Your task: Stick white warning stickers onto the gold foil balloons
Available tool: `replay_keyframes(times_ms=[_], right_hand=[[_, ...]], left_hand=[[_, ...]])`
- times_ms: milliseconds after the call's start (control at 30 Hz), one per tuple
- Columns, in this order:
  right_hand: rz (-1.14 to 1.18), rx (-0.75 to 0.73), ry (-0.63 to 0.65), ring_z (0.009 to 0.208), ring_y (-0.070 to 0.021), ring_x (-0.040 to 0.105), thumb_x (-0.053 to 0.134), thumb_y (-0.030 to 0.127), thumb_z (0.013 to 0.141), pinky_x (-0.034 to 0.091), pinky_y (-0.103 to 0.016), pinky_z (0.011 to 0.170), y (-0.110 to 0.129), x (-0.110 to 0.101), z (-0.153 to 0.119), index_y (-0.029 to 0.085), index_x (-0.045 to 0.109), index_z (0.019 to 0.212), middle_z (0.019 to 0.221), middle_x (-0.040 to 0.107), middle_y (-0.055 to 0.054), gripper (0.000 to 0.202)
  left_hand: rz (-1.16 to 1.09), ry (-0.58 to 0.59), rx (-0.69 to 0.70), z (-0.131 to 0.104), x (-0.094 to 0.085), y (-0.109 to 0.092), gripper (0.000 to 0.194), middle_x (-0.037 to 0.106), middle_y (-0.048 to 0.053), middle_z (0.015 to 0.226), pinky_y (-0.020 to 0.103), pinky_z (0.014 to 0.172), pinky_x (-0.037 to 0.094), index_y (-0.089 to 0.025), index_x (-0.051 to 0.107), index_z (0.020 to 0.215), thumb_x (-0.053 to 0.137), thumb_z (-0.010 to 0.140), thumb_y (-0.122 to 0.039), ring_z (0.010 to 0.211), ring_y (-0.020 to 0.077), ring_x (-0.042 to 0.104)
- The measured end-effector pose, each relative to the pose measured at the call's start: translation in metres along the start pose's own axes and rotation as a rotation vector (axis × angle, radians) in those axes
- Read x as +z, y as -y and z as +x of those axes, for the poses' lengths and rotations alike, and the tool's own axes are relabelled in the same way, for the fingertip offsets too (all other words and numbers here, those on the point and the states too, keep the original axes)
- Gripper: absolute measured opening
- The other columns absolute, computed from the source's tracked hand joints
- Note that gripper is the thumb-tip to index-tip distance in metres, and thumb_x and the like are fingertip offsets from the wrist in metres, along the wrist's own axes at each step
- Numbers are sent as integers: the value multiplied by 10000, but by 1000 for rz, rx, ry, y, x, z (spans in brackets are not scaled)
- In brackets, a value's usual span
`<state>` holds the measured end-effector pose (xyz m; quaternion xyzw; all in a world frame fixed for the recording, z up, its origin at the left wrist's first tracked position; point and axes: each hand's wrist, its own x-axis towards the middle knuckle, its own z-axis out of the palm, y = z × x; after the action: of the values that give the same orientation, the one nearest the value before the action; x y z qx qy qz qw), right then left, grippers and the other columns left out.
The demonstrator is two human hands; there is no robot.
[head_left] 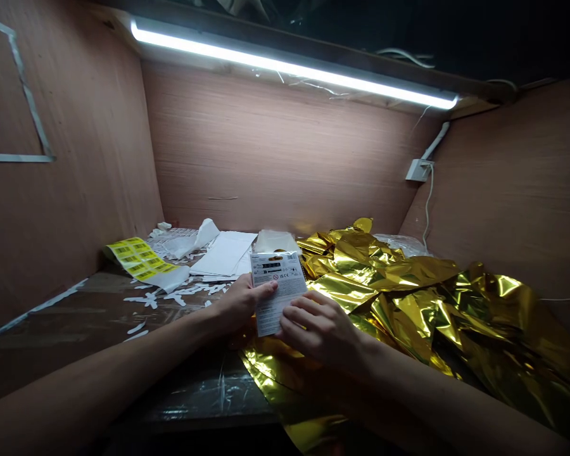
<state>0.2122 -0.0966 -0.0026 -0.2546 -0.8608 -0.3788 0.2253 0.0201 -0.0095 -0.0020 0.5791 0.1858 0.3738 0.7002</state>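
From my head camera I look down into a booth with wooden walls [275, 158] and a light bar [294, 66] glowing along the top of the back wall. My left hand [240, 304] grips a white printed card [278, 291] by its left edge, thumb on the face and the other fingers hidden behind it. My right hand [320, 329] closes on the card's lower right corner, its fingers [304, 304] laid across the front. Both hands are clamped on the card and sit close together, almost touching under it. The card stands tilted, with its printed face toward me, just above the near edge of the gold foil [408, 297]. Small symbols and a dark bar show on its upper part; the print is too small to read.

The foil lies crumpled in a big heap that covers the right half of the surface [76, 323] and runs under my right forearm. Behind the card a stack of white sheets [225, 253] lies flat. To its left, a yellow label sheet [140, 259] with barcodes curls at the edge. White paper scraps [171, 294] are strewn between the labels and my left hand. A clear film covers the dark surface near me. On the right wall a white socket box [417, 170] hangs with a cable [427, 209] running down from it.
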Motion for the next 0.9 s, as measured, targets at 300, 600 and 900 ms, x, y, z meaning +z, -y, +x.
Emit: replay_keyframes(times_ms=[300, 600, 900], right_hand=[[-2, -62, 94, 840, -193, 656, 550, 195, 1002, 487, -360, 732, 2, -1, 1, 129, 677, 1171, 1193, 749, -98, 221], [99, -30, 68, 876, -203, 673, 543, 127, 969, 490, -348, 705, 2, 5, -5, 98, 662, 1164, 1014, 780, -101, 230], [322, 74, 401, 667, -147, 567, 501, 99, 972, 430, -288, 649, -3, 1, 2, 179, 696, 824, 770, 743, -6, 258]], left_hand=[[-11, -13, -133, 3, -6, 12, 294, 764, 125, 876, 340, 725, 556, -70, 759, 940, 851, 684, -183, 740, 229, 696], [475, -191, 37, 0, -7, 4, 543, 725, 141, 985, 388, 777, 557, -93, 685, 1110, 890, 657, -312, 877, 290, 686], [1325, 355, 160, 0, -10, -37, 200, 748, 63, 952, 299, 812, 514, -199, 816, 949, 820, 775, -298, 874, 212, 682]])
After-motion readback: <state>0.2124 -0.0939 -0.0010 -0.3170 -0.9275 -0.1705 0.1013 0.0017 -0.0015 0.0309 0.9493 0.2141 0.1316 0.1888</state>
